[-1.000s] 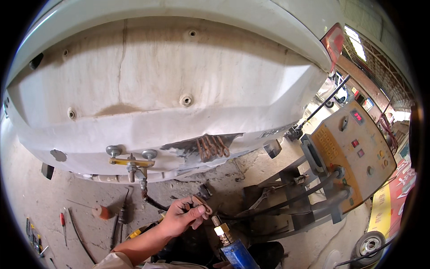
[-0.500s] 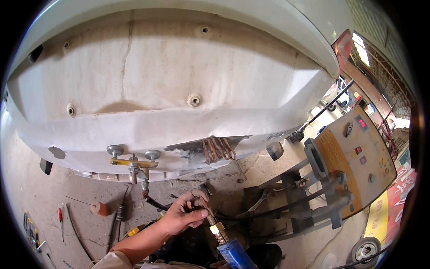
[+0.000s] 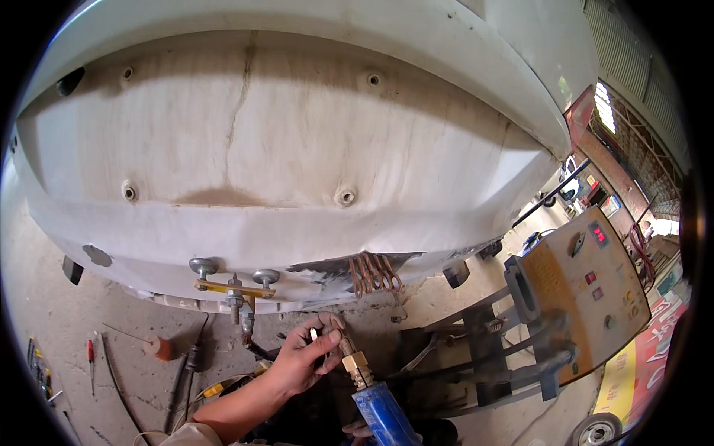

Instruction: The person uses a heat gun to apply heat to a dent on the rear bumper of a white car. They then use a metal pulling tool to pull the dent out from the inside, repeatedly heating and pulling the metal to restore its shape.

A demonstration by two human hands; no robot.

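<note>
My left hand is closed in a pinch beside the tip of a blue welding gun. Something small and pale shows at its fingers, too little of it to name. The gun has a brass nut and a metal tip pointing up toward the panel. Only a few fingers of my right hand appear at the lower edge, wrapped against the gun's body. Beyond the hands, a row of copper-coloured wire loops hangs from a bare dark patch on the white vehicle panel.
A clamp with a yellow bar and cable sits on the panel's lower edge. At right stands a welding machine with cables. An orange-red tub, a screwdriver and other tools lie on the floor at left. A small wheel is at lower right.
The view has tilted, so the panel sits lower and further right in it. The welding gun and my left hand have moved toward the panel, still close together.
</note>
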